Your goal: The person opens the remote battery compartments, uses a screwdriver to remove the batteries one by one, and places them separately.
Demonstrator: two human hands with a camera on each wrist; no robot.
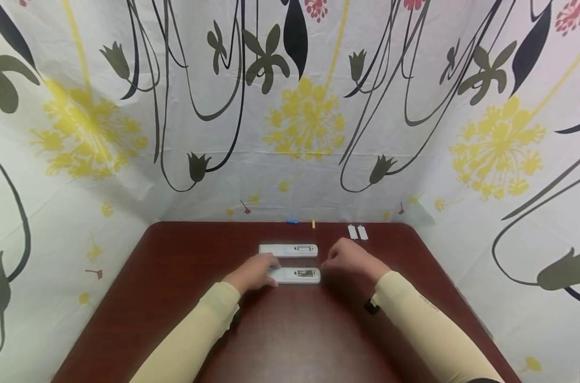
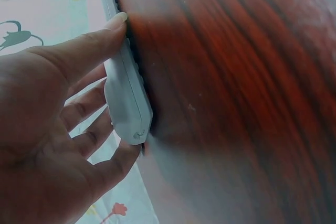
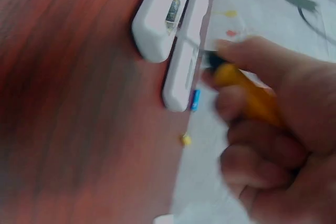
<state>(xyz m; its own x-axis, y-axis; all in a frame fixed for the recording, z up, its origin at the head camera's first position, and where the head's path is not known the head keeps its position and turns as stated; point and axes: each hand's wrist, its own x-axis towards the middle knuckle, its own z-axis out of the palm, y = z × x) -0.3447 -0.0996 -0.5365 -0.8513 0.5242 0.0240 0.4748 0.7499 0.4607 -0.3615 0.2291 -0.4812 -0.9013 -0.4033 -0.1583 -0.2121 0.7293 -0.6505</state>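
Two white remote controls lie parallel on the table, backs up, with their battery compartments uncovered. My left hand (image 1: 256,272) grips the left end of the nearer remote (image 1: 285,275), thumb along its near side and fingers on the far side. Something dark and gold shows in its compartment (image 3: 172,11). In my right hand (image 1: 352,258) is a screwdriver (image 3: 252,97) with an orange-yellow handle and black collar. Its thin shaft, blurred in the right wrist view, points toward that compartment. Just behind lies the farther remote (image 1: 276,250), untouched.
Two white battery covers (image 1: 352,232) lie side by side at the back right of the dark red table (image 1: 290,330). Along the back edge are a small blue cylinder (image 1: 292,221) and a small yellow piece (image 1: 313,224). A flower-patterned cloth (image 1: 309,186) rises behind and at both sides.
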